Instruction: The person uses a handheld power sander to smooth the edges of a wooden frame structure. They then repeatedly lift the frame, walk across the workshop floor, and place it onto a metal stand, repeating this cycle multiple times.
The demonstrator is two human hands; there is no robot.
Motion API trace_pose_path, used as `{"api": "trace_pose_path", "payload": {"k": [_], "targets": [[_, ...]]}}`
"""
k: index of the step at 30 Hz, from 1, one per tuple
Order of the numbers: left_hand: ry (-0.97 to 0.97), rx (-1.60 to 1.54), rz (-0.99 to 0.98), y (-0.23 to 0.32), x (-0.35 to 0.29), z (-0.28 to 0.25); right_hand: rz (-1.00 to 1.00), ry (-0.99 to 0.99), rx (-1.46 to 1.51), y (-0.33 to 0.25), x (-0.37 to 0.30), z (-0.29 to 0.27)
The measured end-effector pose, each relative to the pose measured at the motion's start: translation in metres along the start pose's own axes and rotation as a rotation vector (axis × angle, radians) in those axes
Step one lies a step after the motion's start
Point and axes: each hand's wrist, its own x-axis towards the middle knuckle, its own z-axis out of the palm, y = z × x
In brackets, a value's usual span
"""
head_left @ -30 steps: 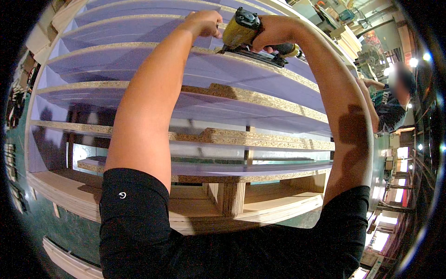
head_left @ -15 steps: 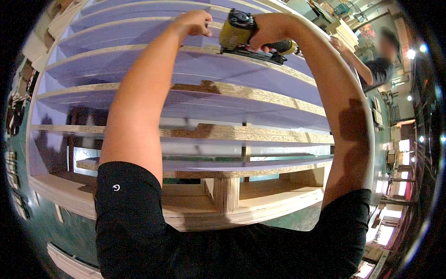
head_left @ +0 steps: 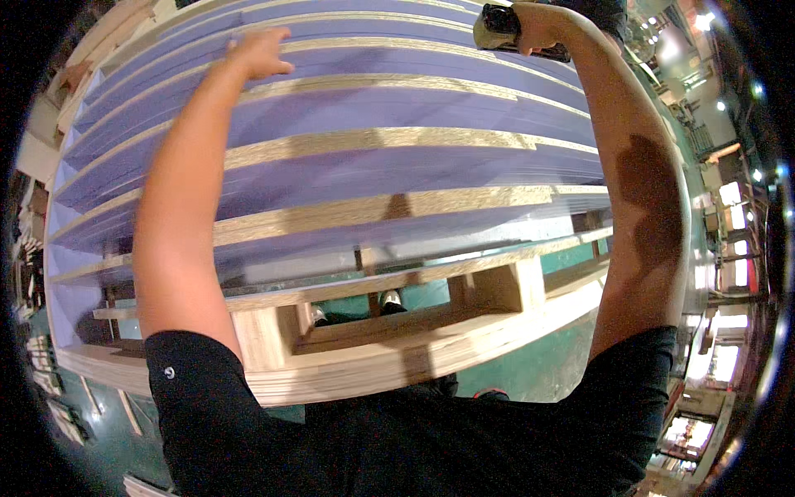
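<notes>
the right hand is wrapped tight around a nail gun, its nose set down on a far slat of the slatted wooden frame. the slats run left to right, away from the body. the left hand, fingers loose, rests flat on that slat, leftward of the tool. green workshop floor lies below.

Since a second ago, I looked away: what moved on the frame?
The left hand has parted from the nailer and now rests alone on a board edge further left. The right hand has carried the nailer right and up the frame. It still grips the nailer; the boards lie as before.
</notes>
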Motion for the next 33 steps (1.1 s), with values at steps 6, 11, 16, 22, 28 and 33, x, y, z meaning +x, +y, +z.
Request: {"api": "trace_pose_path", "payload": {"k": [6, 11, 16, 22, 28, 33], "targets": [[0.013, 0.032, 0.215, 0.139, 0.031, -0.003, -0.112, 0.002, 0.112, 0.038, 0.043, 0.033], [-0.007, 0.011, 0.243, 0.239, 0.072, 0.010, -0.171, -0.015, 0.168, 0.078, 0.061, 0.052], [0.157, -0.091, 0.298, 0.272, 0.122, 0.052, -0.234, -0.002, 0.187, 0.105, 0.087, 0.061], [-0.500, -0.405, 0.181, 0.243, 0.196, 0.062, -0.073, 0.019, 0.115, 0.089, 0.079, 0.055], [-0.053, -0.235, 0.282, 0.268, 0.167, 0.074, -0.127, -0.092, 0.411, 0.108, 0.082, 0.066], [0.053, -0.208, 0.290, 0.278, 0.149, 0.058, -0.112, -0.085, 0.338, 0.107, 0.085, 0.058]]}}
